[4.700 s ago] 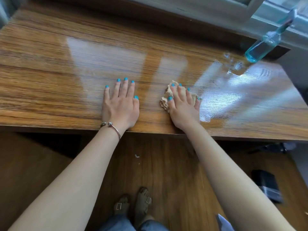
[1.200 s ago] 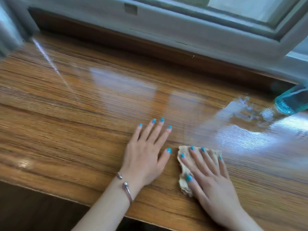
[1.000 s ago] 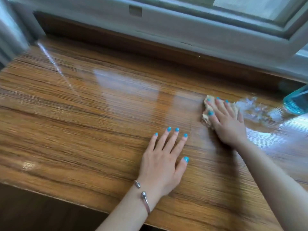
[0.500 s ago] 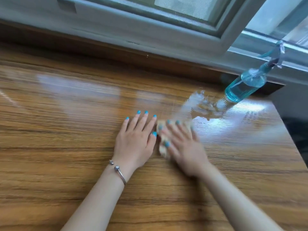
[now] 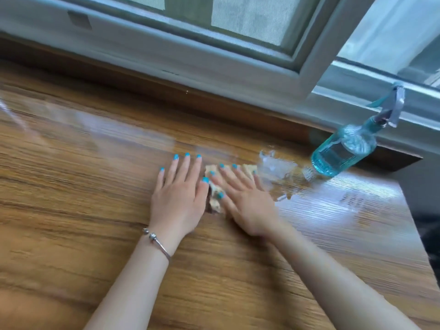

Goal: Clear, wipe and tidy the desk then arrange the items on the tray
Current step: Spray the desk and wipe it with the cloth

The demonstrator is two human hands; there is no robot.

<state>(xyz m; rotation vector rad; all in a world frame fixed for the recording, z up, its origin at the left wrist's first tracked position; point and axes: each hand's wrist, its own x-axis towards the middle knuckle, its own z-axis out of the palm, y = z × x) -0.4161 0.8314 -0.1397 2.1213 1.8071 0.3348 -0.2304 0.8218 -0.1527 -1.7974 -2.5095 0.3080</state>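
Note:
My right hand (image 5: 245, 201) lies flat with straight fingers on a small beige cloth (image 5: 214, 203), pressing it onto the wooden desk (image 5: 71, 210). The cloth shows only at the fingertips and beside the thumb. My left hand (image 5: 178, 196), with a silver bracelet at the wrist, rests flat on the desk just left of the cloth, its thumb almost touching my right hand. A wet, shiny patch (image 5: 281, 170) lies just beyond my right fingers.
A blue spray bottle (image 5: 345, 148) stands at the desk's back right corner by the window sill (image 5: 214, 67). The desk's right edge (image 5: 414, 234) drops off to a dark floor. No tray is in view.
My right hand swept the cloth out to the wet patch at the back, then pulled it back beside my left hand. My left hand stayed flat on the desk.

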